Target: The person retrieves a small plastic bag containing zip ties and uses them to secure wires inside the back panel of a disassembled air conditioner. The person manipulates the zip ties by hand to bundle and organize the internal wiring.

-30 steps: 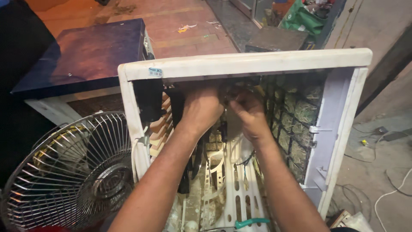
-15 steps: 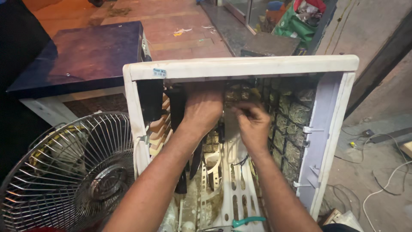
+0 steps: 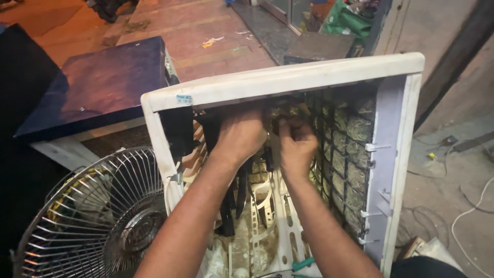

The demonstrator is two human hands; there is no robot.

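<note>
Nearest the camera, at the bottom edge, a green-handled tool lies inside the open white cooler cabinet, on the dirty white slotted plastic base between the two forearms. To the near left, outside the cabinet wall, stands a round wire fan guard, its chrome hub just beside the cabinet's left side.

Farther in, both arms reach up into the cabinet. The left hand is curled with its back to the camera, its fingers hidden up under the top rim, so I cannot tell what it grips or whether it grips anything. The right hand sits just beside it, almost touching, fingers bent and pinched together on something small and dark near the top of the interior; the piece itself is too hidden to name. Black cables hang down below the left wrist.

On the right, the cabinet's inner wall carries a grid holding straw-coloured cooling pad.

Beyond the cabinet, to the far left, is a dark blue flat-topped box on a reddish floor.
</note>
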